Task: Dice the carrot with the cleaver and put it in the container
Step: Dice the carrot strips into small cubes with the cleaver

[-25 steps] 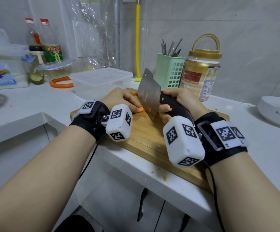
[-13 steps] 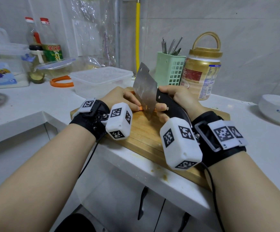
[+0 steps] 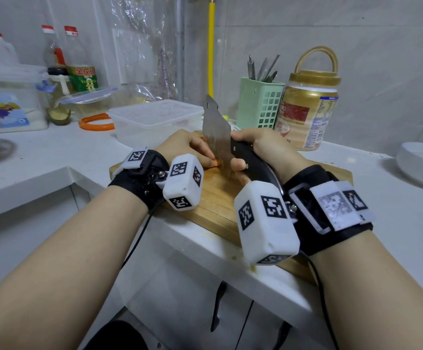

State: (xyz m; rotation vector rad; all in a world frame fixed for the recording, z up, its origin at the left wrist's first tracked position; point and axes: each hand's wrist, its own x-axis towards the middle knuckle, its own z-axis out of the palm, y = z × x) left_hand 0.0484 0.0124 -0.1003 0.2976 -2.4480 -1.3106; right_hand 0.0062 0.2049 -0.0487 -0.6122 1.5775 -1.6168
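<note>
An orange carrot (image 3: 215,162) lies on the wooden cutting board (image 3: 218,198), mostly hidden under my left hand (image 3: 185,147), which presses it down. Only its cut end shows beside the blade. My right hand (image 3: 261,150) grips the black handle of the steel cleaver (image 3: 216,135), whose blade stands nearly upright with its edge down against the carrot end. Behind the board stands a clear plastic container (image 3: 155,120), open-topped, with its contents hard to make out.
A green utensil holder (image 3: 259,104) and a gold-lidded jar (image 3: 309,107) stand behind the board. A white dish (image 3: 420,162) sits far right. Bottles (image 3: 81,72), an orange ring (image 3: 95,122) and a lidded box (image 3: 11,94) crowd the back left. The counter edge runs just below the board.
The cleaver has shifted left toward my left hand and its blade has come more upright. My left hand stays on the carrot.
</note>
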